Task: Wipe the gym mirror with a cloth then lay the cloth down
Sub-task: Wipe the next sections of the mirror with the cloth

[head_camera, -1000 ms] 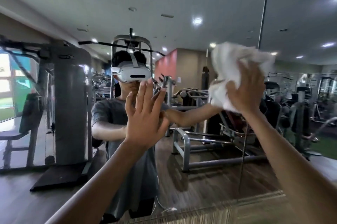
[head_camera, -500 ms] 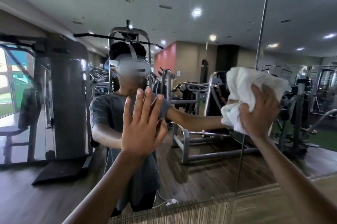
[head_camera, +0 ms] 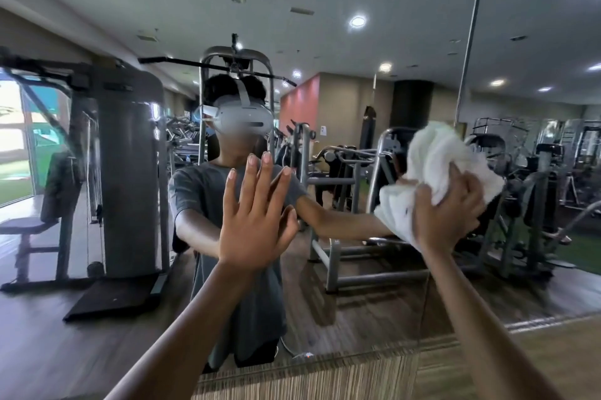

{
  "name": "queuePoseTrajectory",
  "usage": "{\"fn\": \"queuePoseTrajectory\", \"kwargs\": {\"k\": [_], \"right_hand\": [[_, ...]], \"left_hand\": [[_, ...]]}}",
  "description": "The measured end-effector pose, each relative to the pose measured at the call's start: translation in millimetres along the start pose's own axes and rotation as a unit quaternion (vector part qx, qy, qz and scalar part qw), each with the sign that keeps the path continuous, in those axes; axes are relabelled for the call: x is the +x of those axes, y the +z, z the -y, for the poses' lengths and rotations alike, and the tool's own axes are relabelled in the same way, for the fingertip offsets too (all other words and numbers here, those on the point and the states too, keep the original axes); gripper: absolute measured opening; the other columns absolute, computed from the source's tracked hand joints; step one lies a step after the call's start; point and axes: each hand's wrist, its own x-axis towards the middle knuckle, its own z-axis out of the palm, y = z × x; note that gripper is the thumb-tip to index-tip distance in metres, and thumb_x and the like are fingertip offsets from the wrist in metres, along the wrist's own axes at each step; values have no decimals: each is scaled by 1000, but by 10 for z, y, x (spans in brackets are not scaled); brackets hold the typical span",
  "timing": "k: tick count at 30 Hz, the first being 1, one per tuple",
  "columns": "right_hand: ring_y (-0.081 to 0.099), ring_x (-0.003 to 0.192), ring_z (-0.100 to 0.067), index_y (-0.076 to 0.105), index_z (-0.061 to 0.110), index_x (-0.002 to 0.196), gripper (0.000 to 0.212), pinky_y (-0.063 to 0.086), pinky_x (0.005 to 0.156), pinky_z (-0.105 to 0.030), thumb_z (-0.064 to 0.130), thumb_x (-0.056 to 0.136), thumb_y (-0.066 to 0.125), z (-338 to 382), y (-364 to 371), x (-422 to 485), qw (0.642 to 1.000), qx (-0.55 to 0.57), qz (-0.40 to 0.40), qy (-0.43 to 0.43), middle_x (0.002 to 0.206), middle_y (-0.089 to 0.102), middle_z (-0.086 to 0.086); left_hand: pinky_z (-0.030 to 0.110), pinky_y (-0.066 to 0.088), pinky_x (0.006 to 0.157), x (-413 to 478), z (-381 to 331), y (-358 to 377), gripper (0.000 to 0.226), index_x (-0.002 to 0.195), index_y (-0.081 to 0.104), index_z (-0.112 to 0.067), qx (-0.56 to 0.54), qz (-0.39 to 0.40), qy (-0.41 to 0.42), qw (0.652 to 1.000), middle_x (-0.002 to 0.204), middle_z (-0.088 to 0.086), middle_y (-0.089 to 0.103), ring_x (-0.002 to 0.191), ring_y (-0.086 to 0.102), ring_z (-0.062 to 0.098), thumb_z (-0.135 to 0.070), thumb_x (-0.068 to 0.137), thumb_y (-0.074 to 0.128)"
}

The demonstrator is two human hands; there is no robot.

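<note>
Gym mirror [head_camera: 374, 25], left hand [head_camera: 253, 217] flat, right hand [head_camera: 445, 204] gripping cloth [head_camera: 435, 165]

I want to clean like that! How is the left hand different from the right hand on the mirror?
The left hand lies flat with straight, spread fingers; the right hand curls its fingers. The left hand holds nothing; the right hand grips a crumpled white cloth. Both are raised against the big wall mirror.

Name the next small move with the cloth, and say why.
Probably sweep the cloth sideways across the mirror toward the left hand: the right hand grips it bunched against the glass, and the left hand is braced flat there.
</note>
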Motion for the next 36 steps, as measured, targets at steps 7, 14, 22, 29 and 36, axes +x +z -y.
{"fn": "queuePoseTrajectory", "kwargs": {"k": [7,14,22,29,36], "right_hand": [[32,139,-26,42,27,147,65,27,100,-49,46,84,49,982,189,-1052,975,-2,63,-215,154,36,-11],[42,131,-34,53,23,136,65,38,97,-56,54,79,51,11,-24,-509,926,-79,112,-351,146,44,-10],[32,141,-29,47,22,146,68,23,101,-49,48,84,47,1528,256,-1140,985,34,37,-163,153,40,-15],[42,131,-27,48,35,138,68,41,87,-47,55,74,58,593,118,-1045,823,-43,103,-558,149,43,-1],[28,138,-27,49,18,145,67,27,99,-58,47,84,50,1960,308,-1268,990,59,40,-125,152,40,-18]], "left_hand": [[54,22,121,6,89,-76,58,148,47,-6,-31,19,22,999,158,21,35,147,32,37,-38,100,43],[49,22,122,-395,853,-354,54,152,42,-13,-17,26,16,999,161,17,30,152,25,30,-30,101,47],[57,25,119,-540,1000,-334,53,153,40,-15,12,10,-30,999,161,16,31,151,25,30,-32,103,44],[50,16,123,-517,1008,-388,52,152,42,-13,18,25,-20,999,160,18,32,150,27,30,-32,103,42],[49,14,125,-482,1004,-445,56,151,38,-1,-4,47,-33,998,160,18,33,151,26,29,-29,103,40]]}}
